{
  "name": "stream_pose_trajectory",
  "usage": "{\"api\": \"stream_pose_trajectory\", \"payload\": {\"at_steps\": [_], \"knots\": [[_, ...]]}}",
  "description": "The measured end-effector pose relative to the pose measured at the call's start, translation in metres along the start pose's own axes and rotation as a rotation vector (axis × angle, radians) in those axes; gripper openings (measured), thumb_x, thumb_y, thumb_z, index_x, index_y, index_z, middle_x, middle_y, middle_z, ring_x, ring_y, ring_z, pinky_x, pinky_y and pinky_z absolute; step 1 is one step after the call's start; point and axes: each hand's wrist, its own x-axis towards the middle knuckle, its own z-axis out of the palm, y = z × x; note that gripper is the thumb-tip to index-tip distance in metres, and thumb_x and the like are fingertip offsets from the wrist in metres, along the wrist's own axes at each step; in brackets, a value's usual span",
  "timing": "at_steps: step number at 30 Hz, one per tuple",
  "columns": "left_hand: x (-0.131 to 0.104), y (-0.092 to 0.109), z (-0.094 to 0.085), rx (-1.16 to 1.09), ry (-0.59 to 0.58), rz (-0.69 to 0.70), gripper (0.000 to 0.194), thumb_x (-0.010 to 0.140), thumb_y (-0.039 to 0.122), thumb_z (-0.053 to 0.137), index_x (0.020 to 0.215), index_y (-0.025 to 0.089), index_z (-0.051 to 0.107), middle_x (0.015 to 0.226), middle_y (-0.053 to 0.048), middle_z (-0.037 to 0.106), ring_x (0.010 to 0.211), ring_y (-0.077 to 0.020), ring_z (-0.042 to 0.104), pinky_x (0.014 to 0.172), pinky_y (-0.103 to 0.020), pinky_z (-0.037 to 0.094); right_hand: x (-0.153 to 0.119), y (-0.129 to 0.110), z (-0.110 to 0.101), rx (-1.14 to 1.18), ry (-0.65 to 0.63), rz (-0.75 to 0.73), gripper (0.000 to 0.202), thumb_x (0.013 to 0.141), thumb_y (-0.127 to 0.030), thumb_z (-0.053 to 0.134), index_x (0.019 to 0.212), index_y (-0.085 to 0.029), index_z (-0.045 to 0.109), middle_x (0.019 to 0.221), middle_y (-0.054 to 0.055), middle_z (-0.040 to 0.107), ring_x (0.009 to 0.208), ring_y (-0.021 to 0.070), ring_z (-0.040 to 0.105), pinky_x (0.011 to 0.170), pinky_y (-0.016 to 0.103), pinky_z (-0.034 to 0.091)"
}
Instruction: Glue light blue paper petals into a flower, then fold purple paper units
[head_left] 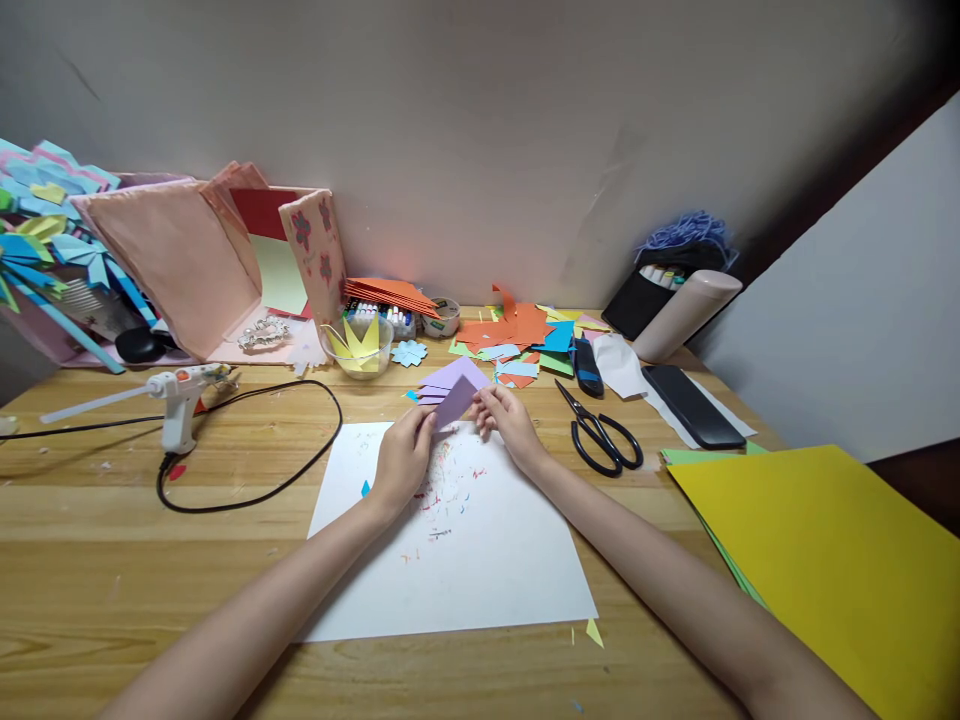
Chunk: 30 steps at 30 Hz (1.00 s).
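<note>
My left hand (403,457) pinches the lower left edge of a folded purple paper piece (455,402) above the white sheet. My right hand (508,420) has its thumb and index finger at the right edge of the same piece. Behind the piece, more purple paper (463,370) lies on the table in a layered stack. The white sheet (480,580) lies under both hands, marked with small coloured specks. A small blue scrap (365,488) rests on it, left of my left hand.
Black scissors (596,430) and a phone (694,405) lie to the right, near yellow paper (817,560). A glue gun (178,410) with a looped cable is at the left. Behind stand a plastic cup (358,348) and colourful scraps (517,330).
</note>
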Motion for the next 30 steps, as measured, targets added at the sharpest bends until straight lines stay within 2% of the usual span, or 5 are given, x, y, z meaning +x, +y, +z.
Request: {"api": "stream_pose_trajectory", "payload": {"at_steps": [4,12,21,26,30], "knots": [[0.001,-0.002,0.0,-0.08,0.015,-0.116,0.026,0.088,0.036,0.041,0.083,0.019,0.06,0.078,-0.001,0.064,0.069,-0.0153,0.055,0.063,-0.025,0.038,0.0,0.003,-0.001,-0.068,0.099,-0.104,0.038,0.069,-0.042,0.065,0.097,-0.02,0.052,0.08,0.0,0.052,0.058,0.0089,0.048,0.045,0.02,0.041],[-0.001,-0.003,0.001,-0.099,-0.004,-0.139,0.025,0.083,0.037,0.047,0.076,0.018,0.061,0.068,0.0,0.063,0.062,-0.0138,0.054,0.06,-0.023,0.038,0.0,0.005,-0.004,-0.233,0.122,-0.226,0.016,0.068,-0.03,0.067,0.071,-0.018,0.058,0.077,0.001,0.052,0.067,0.0129,0.051,0.059,0.024,0.044],[0.004,-0.004,-0.002,-0.207,0.172,-0.252,0.031,0.076,0.044,0.056,0.064,0.016,0.053,0.058,0.003,0.051,0.057,-0.0107,0.044,0.053,-0.021,0.033,-0.01,-0.004,0.002,-0.425,-0.098,-0.351,0.014,0.068,-0.011,0.057,0.077,-0.019,0.065,0.077,0.002,0.054,0.073,0.0144,0.052,0.062,0.026,0.043],[0.007,-0.009,-0.003,-0.23,0.201,-0.269,0.038,0.084,0.045,0.044,0.058,0.017,0.042,0.056,0.003,0.043,0.057,-0.0109,0.041,0.055,-0.022,0.033,-0.013,-0.006,0.002,-0.596,-0.195,-0.466,0.025,0.06,0.002,0.052,0.065,-0.02,0.063,0.089,0.003,0.058,0.09,0.0186,0.051,0.085,0.035,0.039],[0.009,-0.014,-0.007,-0.163,0.197,-0.257,0.035,0.085,0.044,0.042,0.063,0.018,0.047,0.062,0.001,0.05,0.061,-0.0129,0.046,0.056,-0.024,0.035,-0.014,-0.008,0.002,-0.701,-0.338,-0.528,0.026,0.057,0.003,0.053,0.063,-0.021,0.06,0.101,0.003,0.061,0.103,0.0231,0.047,0.09,0.04,0.037]]}}
